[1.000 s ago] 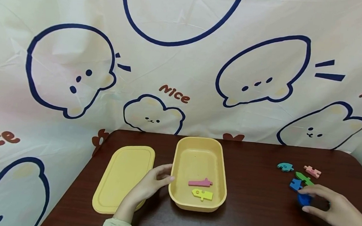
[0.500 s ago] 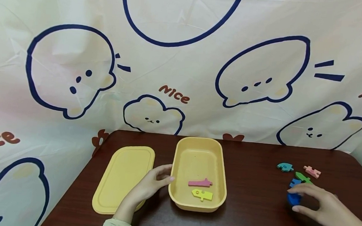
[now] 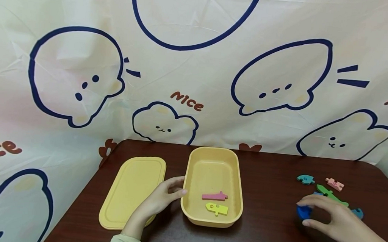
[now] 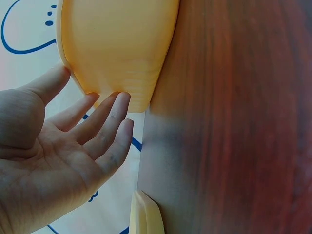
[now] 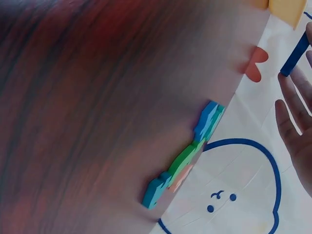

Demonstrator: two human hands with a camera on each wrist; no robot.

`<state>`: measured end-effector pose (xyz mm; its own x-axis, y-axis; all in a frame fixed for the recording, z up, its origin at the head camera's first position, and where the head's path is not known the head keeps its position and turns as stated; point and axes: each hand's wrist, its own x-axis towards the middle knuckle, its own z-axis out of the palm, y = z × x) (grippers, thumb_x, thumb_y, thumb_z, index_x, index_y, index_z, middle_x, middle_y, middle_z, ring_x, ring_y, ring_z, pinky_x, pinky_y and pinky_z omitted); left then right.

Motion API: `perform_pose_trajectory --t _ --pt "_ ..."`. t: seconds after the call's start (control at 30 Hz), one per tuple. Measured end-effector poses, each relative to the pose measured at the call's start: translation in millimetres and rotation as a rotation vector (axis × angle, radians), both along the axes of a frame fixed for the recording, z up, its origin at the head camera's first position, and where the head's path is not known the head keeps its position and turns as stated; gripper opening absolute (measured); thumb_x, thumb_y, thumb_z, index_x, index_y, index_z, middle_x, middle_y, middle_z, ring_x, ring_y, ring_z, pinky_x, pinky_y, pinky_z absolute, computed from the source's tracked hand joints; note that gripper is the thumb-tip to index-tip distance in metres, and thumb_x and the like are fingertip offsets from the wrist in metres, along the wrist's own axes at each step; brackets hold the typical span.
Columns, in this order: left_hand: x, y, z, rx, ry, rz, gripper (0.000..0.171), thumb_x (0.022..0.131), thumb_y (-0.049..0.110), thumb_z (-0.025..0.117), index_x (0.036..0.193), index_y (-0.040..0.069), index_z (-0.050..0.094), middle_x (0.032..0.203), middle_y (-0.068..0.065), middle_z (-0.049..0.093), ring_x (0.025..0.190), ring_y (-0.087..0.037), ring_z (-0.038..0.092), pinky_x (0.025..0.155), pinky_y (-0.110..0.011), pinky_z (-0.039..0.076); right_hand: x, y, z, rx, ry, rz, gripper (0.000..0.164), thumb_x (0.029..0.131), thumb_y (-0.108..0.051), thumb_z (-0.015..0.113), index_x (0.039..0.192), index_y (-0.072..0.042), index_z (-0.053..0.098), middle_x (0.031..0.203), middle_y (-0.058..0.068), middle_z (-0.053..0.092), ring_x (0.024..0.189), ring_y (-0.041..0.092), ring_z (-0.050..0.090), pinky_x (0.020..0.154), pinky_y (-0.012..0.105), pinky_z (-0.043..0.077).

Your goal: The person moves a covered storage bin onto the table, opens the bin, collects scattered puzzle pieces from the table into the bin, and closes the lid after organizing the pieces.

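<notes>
My right hand [image 3: 333, 219] pinches a dark blue puzzle piece [image 3: 304, 212] between thumb and fingers, to the left of the other pieces. In the right wrist view that blue piece [image 5: 295, 54] is edge-on, clear of the tabletop. My left hand [image 3: 164, 194] rests at the left side of a yellow box [image 3: 239, 193]. In the left wrist view the left hand [image 4: 73, 141] has its fingers extended, with the thumb and fingertips at the box wall [image 4: 117, 48]. Inside the box lie a pink puzzle piece [image 3: 214, 195] and a yellow puzzle piece [image 3: 217, 208].
On the dark table [image 3: 263, 236] at right lie a teal piece [image 3: 305, 179], a light pink piece [image 3: 334, 184], a green piece [image 3: 332, 194] and a blue-teal piece [image 3: 357, 213]. Another blue piece is mostly hidden by my right hand. A yellow lid [image 3: 134, 188] lies left of the box.
My right hand has moved left with the dark blue piece, away from the others. The blue-teal piece at far right now shows. My left hand and the box stay put.
</notes>
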<state>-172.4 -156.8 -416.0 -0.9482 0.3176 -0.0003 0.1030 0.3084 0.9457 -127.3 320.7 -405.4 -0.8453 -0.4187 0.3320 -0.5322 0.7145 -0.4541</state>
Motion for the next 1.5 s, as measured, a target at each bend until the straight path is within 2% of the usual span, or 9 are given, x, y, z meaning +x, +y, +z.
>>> perform_pose_trajectory --t 0.1,0.27,0.5,0.73,0.97,1.17,1.5 --pt "0.4 -0.1 0.6 0.0 -0.002 -0.001 0.049 0.098 0.012 0.063 0.14 -0.008 0.047 0.137 -0.028 0.052 0.117 -0.037 0.058 0.094 -0.045 0.048 -0.9 -2.7 0.5 0.005 0.02 0.016 0.045 0.074 -0.02 0.087 0.115 -0.017 0.068 0.108 -0.013 0.065 0.097 -0.002 0.06 0.074 0.017 0.052" --pt "1.3 -0.2 1.2 -0.001 -0.005 -0.002 0.049 0.098 0.013 0.063 0.14 -0.008 0.047 0.137 -0.028 0.053 0.118 -0.037 0.058 0.094 -0.045 0.049 -2.4 -9.5 0.7 -0.011 0.0 0.028 0.043 0.076 -0.021 0.086 0.115 -0.016 0.068 0.109 -0.012 0.065 0.097 -0.002 0.06 0.075 0.018 0.053" --pt "0.4 0.1 0.6 -0.004 0.001 -0.001 0.049 0.098 0.012 0.063 0.14 -0.008 0.048 0.136 -0.028 0.053 0.118 -0.038 0.058 0.094 -0.046 0.049 -5.0 -20.2 5.6 -0.006 -0.003 0.032 0.039 0.078 -0.025 0.084 0.114 -0.024 0.07 0.111 -0.012 0.065 0.098 0.0 0.06 0.075 0.021 0.054" --pt "-0.5 0.8 1.2 -0.004 0.002 -0.001 0.049 0.098 0.012 0.063 0.14 -0.008 0.047 0.136 -0.028 0.053 0.118 -0.038 0.057 0.095 -0.047 0.048 -6.5 -29.2 9.8 0.0 0.013 0.042 0.039 0.079 -0.026 0.084 0.115 -0.025 0.07 0.114 -0.011 0.065 0.101 0.001 0.06 0.077 0.023 0.055" --pt "1.5 0.2 2.4 -0.009 -0.004 0.005 0.049 0.098 0.013 0.063 0.141 -0.007 0.047 0.137 -0.027 0.052 0.119 -0.037 0.057 0.095 -0.047 0.048 -6.5 -42.0 12.5 -0.003 0.026 0.061 0.04 0.079 -0.026 0.084 0.116 -0.031 0.069 0.114 -0.012 0.065 0.103 0.002 0.06 0.078 0.025 0.055" --pt "1.1 0.2 1.6 -0.007 0.0 0.001 0.049 0.098 0.012 0.063 0.14 -0.007 0.048 0.136 -0.027 0.053 0.118 -0.037 0.058 0.094 -0.047 0.049 -5.4 -52.2 15.3 -0.013 -0.013 0.049 0.04 0.079 -0.024 0.084 0.116 -0.032 0.068 0.115 -0.009 0.066 0.103 0.004 0.06 0.076 0.027 0.056" --pt "1.6 -0.2 1.8 0.001 0.002 -0.002 0.049 0.098 0.012 0.063 0.141 -0.008 0.048 0.137 -0.028 0.053 0.118 -0.038 0.058 0.095 -0.047 0.049 -9.0 -68.7 19.9 -0.03 0.01 0.062 0.037 0.082 -0.026 0.082 0.116 -0.033 0.068 0.117 -0.01 0.065 0.104 0.006 0.061 0.079 0.031 0.057"
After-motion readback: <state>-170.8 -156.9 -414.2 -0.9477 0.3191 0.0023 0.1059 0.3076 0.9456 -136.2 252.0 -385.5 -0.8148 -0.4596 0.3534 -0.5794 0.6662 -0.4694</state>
